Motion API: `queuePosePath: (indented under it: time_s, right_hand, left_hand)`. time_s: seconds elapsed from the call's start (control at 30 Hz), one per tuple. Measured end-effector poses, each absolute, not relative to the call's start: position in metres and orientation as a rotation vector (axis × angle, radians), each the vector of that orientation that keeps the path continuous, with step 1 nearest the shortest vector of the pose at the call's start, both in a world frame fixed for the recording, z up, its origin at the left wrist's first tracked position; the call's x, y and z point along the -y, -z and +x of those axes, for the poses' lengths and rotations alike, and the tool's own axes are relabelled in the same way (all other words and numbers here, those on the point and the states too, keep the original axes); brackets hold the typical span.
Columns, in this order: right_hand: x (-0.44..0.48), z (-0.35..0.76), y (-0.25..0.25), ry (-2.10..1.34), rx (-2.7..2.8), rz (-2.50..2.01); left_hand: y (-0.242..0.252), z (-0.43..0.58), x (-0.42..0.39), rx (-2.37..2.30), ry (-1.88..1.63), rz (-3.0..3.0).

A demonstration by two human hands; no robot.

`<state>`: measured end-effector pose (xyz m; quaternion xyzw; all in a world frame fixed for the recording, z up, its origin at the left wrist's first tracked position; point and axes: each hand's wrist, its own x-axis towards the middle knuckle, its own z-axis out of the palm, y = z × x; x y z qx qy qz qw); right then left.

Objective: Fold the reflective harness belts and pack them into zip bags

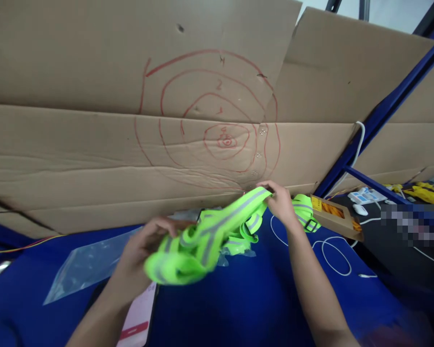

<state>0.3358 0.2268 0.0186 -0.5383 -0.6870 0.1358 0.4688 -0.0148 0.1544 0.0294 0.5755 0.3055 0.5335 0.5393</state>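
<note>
A neon-green strap with grey reflective stripes (206,231) stretches between my two hands above a blue table (238,299). My left hand (144,250) is closed round the bunched, folded end at the lower left. My right hand (280,202) pinches the upper end of the strap near the cardboard wall. More of the green strap, with a black buckle (310,224), lies behind my right hand.
A clear plastic bag (87,262) lies on the left of the table. A white and pink card (139,318) sits under my left forearm. A white cable (332,250) curls on the right beside a small cardboard box (334,217). Cardboard sheets with red drawn circles (217,125) form the back wall.
</note>
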Motion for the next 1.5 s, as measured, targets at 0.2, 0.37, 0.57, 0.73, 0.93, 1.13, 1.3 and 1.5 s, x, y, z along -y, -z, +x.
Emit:
queuePosePath:
  time_s: [0.2,0.37,0.57,0.73,0.93,1.13,1.3,1.5]
  right_hand:
    - [-0.216,0.339,-0.027,-0.481,1.773,-1.216]
    - [-0.203,0.32,-0.037,-0.769,1.759,-1.041]
    - [-0.196,0.27,-0.029,-1.479,1.214,-0.769]
    - [-0.197,0.264,-0.019,-1.606,1.327,-0.72]
    - [-0.189,0.353,-0.049,-1.161,2.168,-0.94]
    - [-0.15,0.349,-0.071,-0.855,2.169,-0.814]
    - [-0.147,0.256,-0.045,-0.6,2.228,-0.955]
    - [-0.164,0.247,-0.037,-0.635,2.187,-0.857]
  left_hand:
    - [-0.028,0.015,-0.115,-0.629,-0.416,2.057]
    - [-0.018,0.021,-0.123,-0.503,-0.161,2.137]
    - [0.004,0.028,-0.158,-1.16,-1.094,2.105]
    - [0.011,0.024,-0.172,-1.127,-0.923,2.063]
    - [0.005,0.008,-0.174,-1.394,-1.2,2.203]
    - [0.005,0.018,-0.162,-1.499,-0.953,2.625]
    - [-0.004,0.032,-0.143,-1.224,-0.97,2.819]
    - [-0.025,0.023,-0.137,-0.97,-0.981,2.406]
